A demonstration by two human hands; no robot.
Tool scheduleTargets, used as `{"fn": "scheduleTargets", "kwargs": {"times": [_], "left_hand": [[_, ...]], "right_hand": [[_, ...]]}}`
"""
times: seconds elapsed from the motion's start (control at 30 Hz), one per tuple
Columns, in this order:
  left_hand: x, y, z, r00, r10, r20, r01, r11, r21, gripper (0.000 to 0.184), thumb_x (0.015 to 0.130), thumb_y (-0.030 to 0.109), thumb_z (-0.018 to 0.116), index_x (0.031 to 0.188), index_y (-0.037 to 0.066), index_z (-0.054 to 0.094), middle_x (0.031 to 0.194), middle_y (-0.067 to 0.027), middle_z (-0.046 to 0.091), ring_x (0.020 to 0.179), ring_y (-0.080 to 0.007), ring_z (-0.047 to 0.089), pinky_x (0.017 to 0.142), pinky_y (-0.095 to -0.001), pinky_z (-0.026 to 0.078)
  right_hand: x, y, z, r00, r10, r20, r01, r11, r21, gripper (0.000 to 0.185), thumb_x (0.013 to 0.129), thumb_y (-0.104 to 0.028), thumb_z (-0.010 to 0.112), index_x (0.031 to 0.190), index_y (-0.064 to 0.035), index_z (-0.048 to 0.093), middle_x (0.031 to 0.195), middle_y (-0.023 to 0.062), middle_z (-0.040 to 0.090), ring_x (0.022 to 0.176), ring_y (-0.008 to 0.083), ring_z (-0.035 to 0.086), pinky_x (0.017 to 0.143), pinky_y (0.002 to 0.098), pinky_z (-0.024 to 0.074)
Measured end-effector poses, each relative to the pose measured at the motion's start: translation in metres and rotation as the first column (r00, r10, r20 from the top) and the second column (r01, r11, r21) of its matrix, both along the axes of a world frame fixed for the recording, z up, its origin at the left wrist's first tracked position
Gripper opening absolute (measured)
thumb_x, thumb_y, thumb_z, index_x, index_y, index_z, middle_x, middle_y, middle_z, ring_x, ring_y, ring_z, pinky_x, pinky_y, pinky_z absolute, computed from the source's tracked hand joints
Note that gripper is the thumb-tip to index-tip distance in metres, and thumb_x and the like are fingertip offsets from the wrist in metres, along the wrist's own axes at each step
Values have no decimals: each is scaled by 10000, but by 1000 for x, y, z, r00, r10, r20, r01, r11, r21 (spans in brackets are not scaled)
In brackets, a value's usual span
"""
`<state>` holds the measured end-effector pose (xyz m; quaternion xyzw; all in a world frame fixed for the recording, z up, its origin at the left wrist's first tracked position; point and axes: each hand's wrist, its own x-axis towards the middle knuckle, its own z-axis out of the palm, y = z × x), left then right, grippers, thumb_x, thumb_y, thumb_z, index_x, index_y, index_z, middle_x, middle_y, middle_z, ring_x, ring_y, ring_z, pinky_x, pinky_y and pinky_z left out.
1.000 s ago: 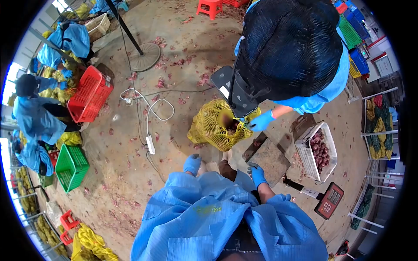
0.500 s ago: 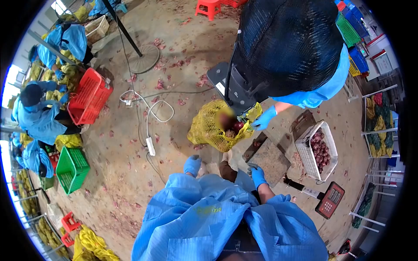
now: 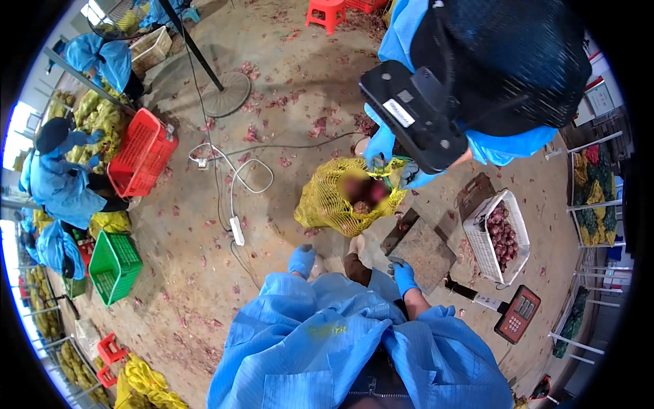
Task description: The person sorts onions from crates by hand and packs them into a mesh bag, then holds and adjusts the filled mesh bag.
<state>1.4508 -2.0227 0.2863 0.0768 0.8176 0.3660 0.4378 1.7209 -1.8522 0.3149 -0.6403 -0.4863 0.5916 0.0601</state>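
My left hand (image 3: 302, 260), in a blue glove, rests low at centre beside my blue gown (image 3: 320, 341); its fingers are too foreshortened to read. My right hand (image 3: 403, 275), also gloved, lies near the scale platform (image 3: 419, 255), fingers slightly apart and nothing visible in them. Ahead of my hands stands a yellow mesh bag (image 3: 323, 201) with red onions (image 3: 378, 191) showing at its opening. A co-worker bends over it, with both blue-gloved hands (image 3: 380, 146) at the bag's rim. Neither of my hands touches the bag.
A white crate of onions (image 3: 503, 238) and the scale display (image 3: 518, 313) are at right. A white power strip (image 3: 236, 230) with cables lies left of centre. Further left are a red crate (image 3: 142, 153), a green crate (image 3: 114, 267), a round stand base (image 3: 228, 94) and other people.
The co-worker's head and head-worn device have moved right. The co-worker's other hand has come into view at the bag's rim, and the bag's opening shows more onions. My hands have stayed still.
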Motion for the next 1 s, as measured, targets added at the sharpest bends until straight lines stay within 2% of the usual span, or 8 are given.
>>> {"fn": "scheduleTargets", "kwargs": {"times": [0.13, 0.2, 0.67, 0.73, 1.0], "left_hand": [[-1, -1, -4, 998, -49, -25, 49, 999, -14, 365, 737, 243, 547, 1007, -1, 573, 971, -181, 586, 936, -283, 554, 821, -318, 413], [0, -2, -10, 993, -75, -92, 76, 997, 13, 358, 767, 183, 539, 1058, -26, 532, 863, -127, 613, 670, -159, 574, 639, -270, 458], [1, -5, -14, 997, -42, -58, 43, 999, 21, 366, 771, 188, 542, 1066, -28, 524, 873, -128, 610, 671, -153, 572, 635, -262, 458], [0, -4, -14, 998, -33, -54, 35, 999, 29, 366, 772, 188, 542, 1067, -28, 523, 873, -126, 610, 671, -154, 571, 634, -261, 457], [-1, -6, -10, 998, -38, -52, 39, 999, 19, 369, 770, 197, 542, 1062, -27, 527, 882, -128, 608, 692, -158, 571, 641, -265, 453]], "right_hand": [[-1, 0, 3, 1000, -20, -20, 20, 1000, -10, 223, 852, -134, 423, 980, -176, 601, 824, 40, 613, 614, 114, 567, 480, 225, 404], [-1, 1, 4, 1000, -17, -2, 17, 1000, -13, 222, 852, -134, 425, 979, -176, 601, 825, 41, 613, 613, 115, 568, 477, 225, 406], [-2, -1, 1, 999, -35, -28, 36, 999, 15, 216, 839, -135, 436, 974, -167, 601, 827, 60, 614, 617, 131, 574, 469, 227, 406], [-2, 0, 1, 995, -60, -74, 59, 998, -16, 218, 838, -128, 431, 976, -160, 597, 826, 63, 613, 613, 135, 573, 472, 230, 409], [-4, 3, -1, 999, -33, -30, 32, 999, -1, 226, 838, -114, 422, 986, -148, 589, 820, 64, 609, 614, 139, 572, 484, 230, 413]]}}
